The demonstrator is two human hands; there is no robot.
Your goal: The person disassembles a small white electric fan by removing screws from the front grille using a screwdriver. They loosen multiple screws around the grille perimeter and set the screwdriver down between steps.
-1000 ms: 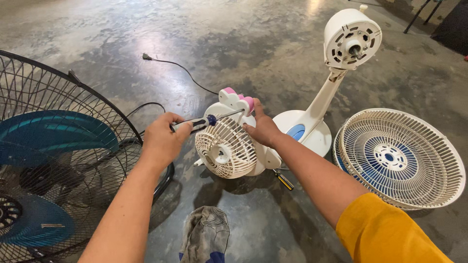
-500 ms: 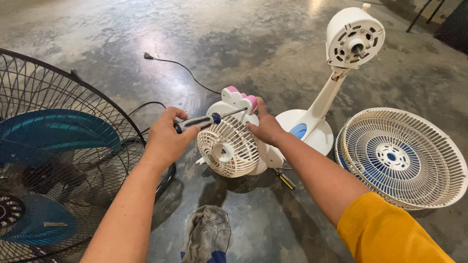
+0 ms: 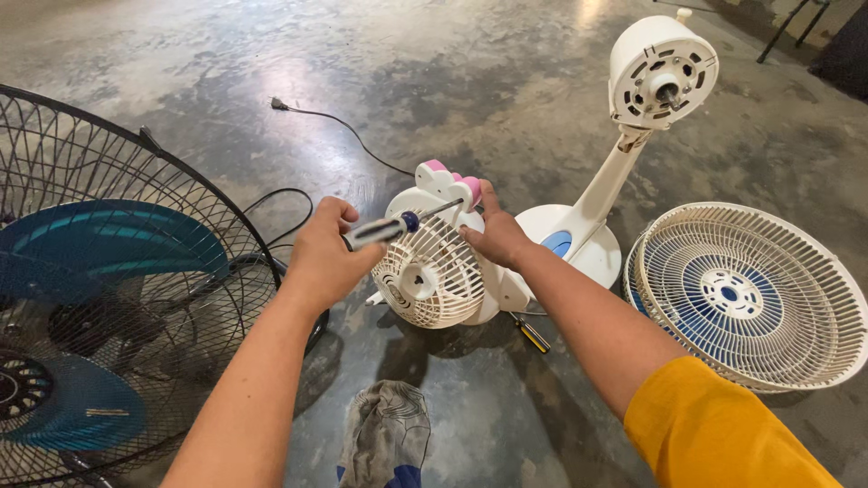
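A small white fan (image 3: 429,271) with pink knobs on top lies on the concrete floor, its round grille facing me. My left hand (image 3: 327,253) grips a screwdriver (image 3: 389,228) with a dark blue and grey handle; its thin shaft points right, toward the fan's top by the pink knobs. My right hand (image 3: 493,237) rests on the fan's right side and steadies it.
A large black-caged fan with teal blades (image 3: 108,298) fills the left. A white fan stand with bare motor head (image 3: 660,72) rises behind. White grilles (image 3: 750,294) lie right. A yellow-handled screwdriver (image 3: 529,334), a rag (image 3: 384,434) and a power cord (image 3: 334,131) lie on the floor.
My left hand has slid slightly right and closer to the small fan, and the screwdriver handle has turned in its grip. My right hand stays on the fan.
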